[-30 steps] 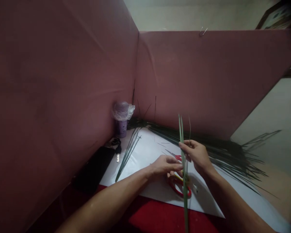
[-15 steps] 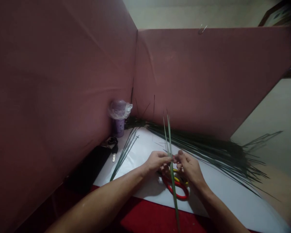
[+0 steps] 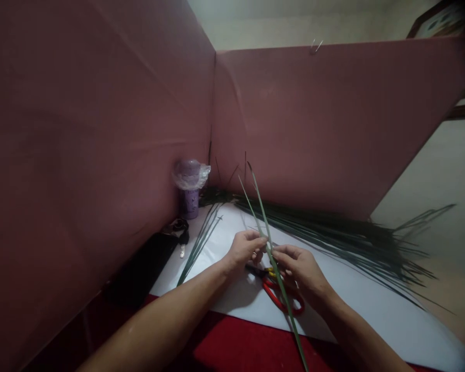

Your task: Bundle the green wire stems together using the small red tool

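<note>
A long green leaf strip [image 3: 282, 287], split toward its upper end, runs slantwise between my hands over the white sheet [image 3: 236, 302]. My left hand [image 3: 248, 249] pinches it from the left with thumb and forefinger. From the right, my right hand [image 3: 299, 264] closes its fingertips on the same strip a little lower. Beneath the strip lie scissors [image 3: 269, 294] with red handles, partly covered by my right hand; something yellow shows near their pivot.
Many long green leaves [image 3: 333, 237] lie along the back right, and a few more leaves [image 3: 197, 250] at left. A purple tumbler [image 3: 191, 201] wrapped in plastic, keys [image 3: 182, 250] and a black flat item [image 3: 143, 268] stand left. Pink partitions [image 3: 294, 124] enclose the back.
The leaf strip has tilted, its top swinging left and its lower end right. My left hand has shifted slightly up and left. More of the scissors' blades now shows.
</note>
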`<state>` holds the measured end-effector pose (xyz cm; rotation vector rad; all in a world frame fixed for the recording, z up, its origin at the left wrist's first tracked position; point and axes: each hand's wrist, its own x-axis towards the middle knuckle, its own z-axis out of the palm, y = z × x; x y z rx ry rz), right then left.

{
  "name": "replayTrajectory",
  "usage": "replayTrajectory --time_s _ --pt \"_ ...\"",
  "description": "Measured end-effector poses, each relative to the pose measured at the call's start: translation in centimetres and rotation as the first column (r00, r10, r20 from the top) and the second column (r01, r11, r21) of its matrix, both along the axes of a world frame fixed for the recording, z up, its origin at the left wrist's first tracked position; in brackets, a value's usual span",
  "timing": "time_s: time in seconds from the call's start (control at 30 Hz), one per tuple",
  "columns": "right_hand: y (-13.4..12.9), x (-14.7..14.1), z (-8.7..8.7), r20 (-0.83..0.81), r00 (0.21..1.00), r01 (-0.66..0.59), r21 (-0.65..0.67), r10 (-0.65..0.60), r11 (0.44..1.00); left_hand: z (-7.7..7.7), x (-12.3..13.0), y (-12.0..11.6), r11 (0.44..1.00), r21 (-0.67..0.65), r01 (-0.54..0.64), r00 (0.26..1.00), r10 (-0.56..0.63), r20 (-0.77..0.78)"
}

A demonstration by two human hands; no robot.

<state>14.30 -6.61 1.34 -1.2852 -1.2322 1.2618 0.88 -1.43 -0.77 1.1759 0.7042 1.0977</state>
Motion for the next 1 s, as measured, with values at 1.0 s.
replayTrajectory --time_s 1.0 --pt "0.0 -0.4 -0.4 0.146 0.985 0.061 0.209 -0.093 0.976 -0.1 0.1 -0.1 0.997 -0.043 0.057 0.998 -0.058 -0.027"
